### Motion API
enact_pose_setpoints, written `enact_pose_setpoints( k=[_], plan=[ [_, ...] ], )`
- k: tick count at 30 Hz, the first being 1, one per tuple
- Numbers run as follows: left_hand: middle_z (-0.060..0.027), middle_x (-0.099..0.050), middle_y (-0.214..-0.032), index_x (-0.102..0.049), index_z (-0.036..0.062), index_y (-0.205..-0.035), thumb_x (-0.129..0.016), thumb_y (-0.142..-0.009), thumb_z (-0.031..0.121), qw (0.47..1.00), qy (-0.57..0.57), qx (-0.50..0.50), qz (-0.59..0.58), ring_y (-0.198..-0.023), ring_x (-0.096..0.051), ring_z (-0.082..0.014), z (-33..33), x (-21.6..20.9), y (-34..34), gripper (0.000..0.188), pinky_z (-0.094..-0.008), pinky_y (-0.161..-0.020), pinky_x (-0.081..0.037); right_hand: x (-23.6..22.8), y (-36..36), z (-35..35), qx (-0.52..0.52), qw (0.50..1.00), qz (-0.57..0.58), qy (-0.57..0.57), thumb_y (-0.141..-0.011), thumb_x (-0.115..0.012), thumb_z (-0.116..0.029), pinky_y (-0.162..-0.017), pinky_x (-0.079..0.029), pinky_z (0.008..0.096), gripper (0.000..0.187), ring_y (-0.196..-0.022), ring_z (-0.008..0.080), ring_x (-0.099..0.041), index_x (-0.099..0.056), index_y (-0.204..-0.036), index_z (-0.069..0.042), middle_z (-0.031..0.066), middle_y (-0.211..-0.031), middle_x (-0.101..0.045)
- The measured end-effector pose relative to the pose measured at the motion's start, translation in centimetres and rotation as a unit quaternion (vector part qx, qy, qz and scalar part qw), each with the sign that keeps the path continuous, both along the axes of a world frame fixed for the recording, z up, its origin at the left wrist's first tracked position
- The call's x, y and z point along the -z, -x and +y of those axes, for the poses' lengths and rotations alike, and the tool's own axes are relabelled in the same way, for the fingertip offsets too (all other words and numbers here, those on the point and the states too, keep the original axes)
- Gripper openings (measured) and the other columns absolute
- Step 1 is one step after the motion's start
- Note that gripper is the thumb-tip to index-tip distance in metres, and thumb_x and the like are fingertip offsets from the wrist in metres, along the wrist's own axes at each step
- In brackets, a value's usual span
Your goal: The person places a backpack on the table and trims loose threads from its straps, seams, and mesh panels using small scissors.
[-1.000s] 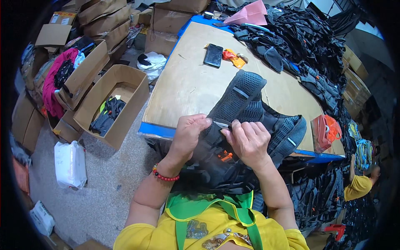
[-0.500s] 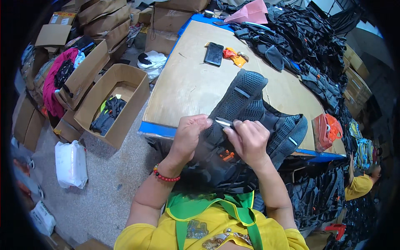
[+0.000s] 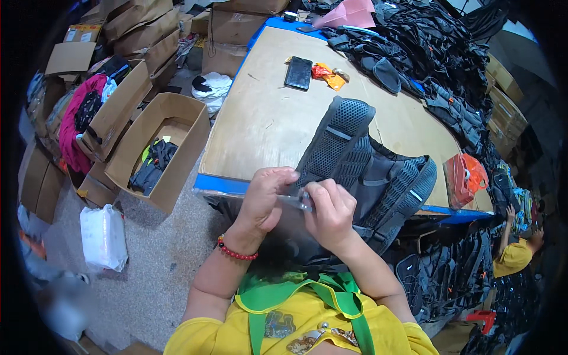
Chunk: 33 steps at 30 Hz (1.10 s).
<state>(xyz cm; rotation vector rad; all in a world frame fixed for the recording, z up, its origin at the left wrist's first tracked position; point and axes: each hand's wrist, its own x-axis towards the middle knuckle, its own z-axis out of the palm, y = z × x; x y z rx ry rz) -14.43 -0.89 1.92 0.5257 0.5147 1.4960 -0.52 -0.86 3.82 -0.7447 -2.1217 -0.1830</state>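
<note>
A dark grey backpack (image 3: 378, 171) with mesh shoulder straps stands at the table's near edge, leaning over it. In front of it, my left hand (image 3: 266, 198) is closed, thumb and fingers pinching the left end of a narrow grey strip (image 3: 290, 202). My right hand (image 3: 331, 213) is also closed, its fingertips on the strip's other end, where something small and shiny shows. Motion blurs the strip, so its exact kind is unclear. The lower part of the backpack is dark and partly behind my hands.
A cardboard-topped table (image 3: 254, 124) holds a phone (image 3: 298, 73), an orange wrapper (image 3: 328, 77) and a red container (image 3: 458, 183). Black backpacks (image 3: 414, 53) are heaped at the far right. Left are an open carton (image 3: 189, 133) and a white package (image 3: 103, 238). A co-worker (image 3: 512, 260) is at right.
My right hand has moved left and down, closer to my left hand. The strip between them now slants down to the right. The orange piece on the backpack is no longer visible.
</note>
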Motion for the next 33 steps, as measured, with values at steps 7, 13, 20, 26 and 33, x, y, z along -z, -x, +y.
enact_pose_setpoints(
  k=[7,13,20,26,33],
  plan=[
    [-0.0067,-0.061,-0.078,-0.062,-0.0014,-0.077,-0.052,-0.082,0.000,1.000,0.012,0.007,0.023,-0.073,-0.053,-0.0101,0.7,-0.3,0.5,0.011,-0.0186,-0.071,-0.041,-3.1,-2.4,-3.4,-0.349,0.835,-0.079,0.419,-0.076,-0.059,-0.003,-0.058,-0.045,0.0234,0.022,-0.057,0.0188,-0.056,-0.063,-0.098,0.001,0.0116,-0.080,-0.064],
    [-0.0076,-0.063,-0.080,-0.063,-0.0021,-0.079,-0.053,-0.082,0.001,0.998,0.027,-0.025,0.042,-0.074,-0.054,-0.0112,0.6,-0.6,0.1,0.011,-0.0196,-0.072,-0.042,-0.8,-2.7,-1.2,-0.033,0.860,0.252,0.443,-0.079,-0.060,-0.005,-0.052,-0.038,0.0193,0.013,-0.054,0.0094,-0.047,-0.063,-0.090,0.002,0.0028,-0.070,-0.058],
    [-0.0093,-0.064,-0.084,-0.064,-0.0038,-0.087,-0.053,-0.084,0.002,0.998,0.024,0.008,0.066,-0.078,-0.056,-0.0120,-0.9,-2.0,0.2,0.012,-0.0221,-0.075,-0.045,-3.1,-1.5,1.1,-0.085,0.841,0.320,0.428,-0.085,-0.058,-0.007,-0.052,-0.039,0.0201,0.008,-0.054,0.0074,-0.044,-0.062,-0.083,0.000,-0.0013,-0.067,-0.056],
    [-0.0105,-0.066,-0.091,-0.062,-0.0061,-0.100,-0.053,-0.085,0.003,0.992,0.011,0.090,0.089,-0.080,-0.059,-0.0123,-2.2,-5.0,0.4,0.019,-0.0218,-0.076,-0.047,-6.0,-1.0,4.8,-0.146,0.753,0.450,0.457,-0.085,-0.059,-0.007,-0.053,-0.045,0.0198,0.008,-0.056,0.0077,-0.052,-0.062,-0.087,0.000,0.0031,-0.071,-0.060],
    [-0.0105,-0.066,-0.098,-0.057,-0.0073,-0.112,-0.053,-0.085,0.000,0.981,-0.044,0.103,0.160,-0.079,-0.061,-0.0120,-0.2,-2.9,-0.6,0.028,-0.0195,-0.074,-0.048,-9.5,-0.9,12.2,-0.113,0.753,0.479,0.436,-0.085,-0.058,-0.008,-0.043,-0.040,0.0208,0.008,-0.049,0.0080,-0.049,-0.060,-0.080,-0.003,0.0025,-0.064,-0.056]
  ],
)
